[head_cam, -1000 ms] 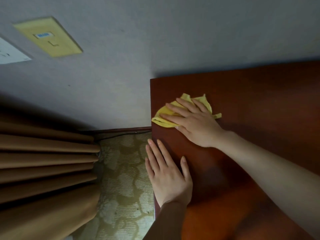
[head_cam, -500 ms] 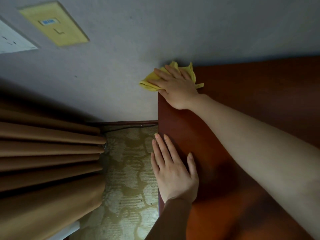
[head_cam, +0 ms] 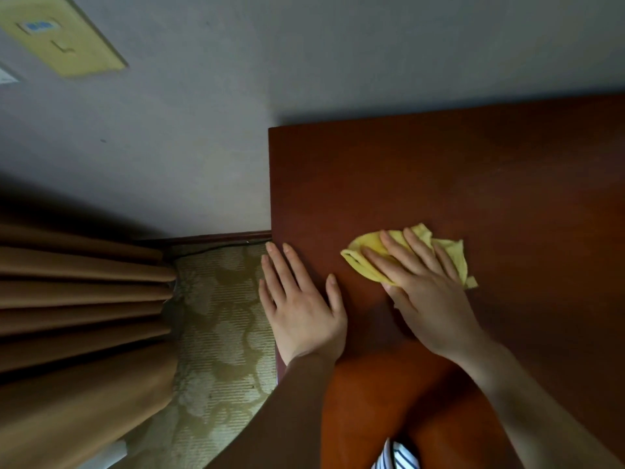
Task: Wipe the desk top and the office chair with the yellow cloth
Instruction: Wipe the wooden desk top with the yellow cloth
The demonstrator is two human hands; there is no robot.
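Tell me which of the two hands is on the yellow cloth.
The right hand, pressing flat on the yellow cloth. The left hand rests bare at the left edge of the desk top.

Cloth [head_cam: 372, 252] on desk top [head_cam: 439, 170], curtain [head_cam: 77, 299] off its left.

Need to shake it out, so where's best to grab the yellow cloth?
Pinch the crumpled flap of the yellow cloth sticking out past the right hand, coming from the far right; it looks bunched up, while the rest lies pinned flat.
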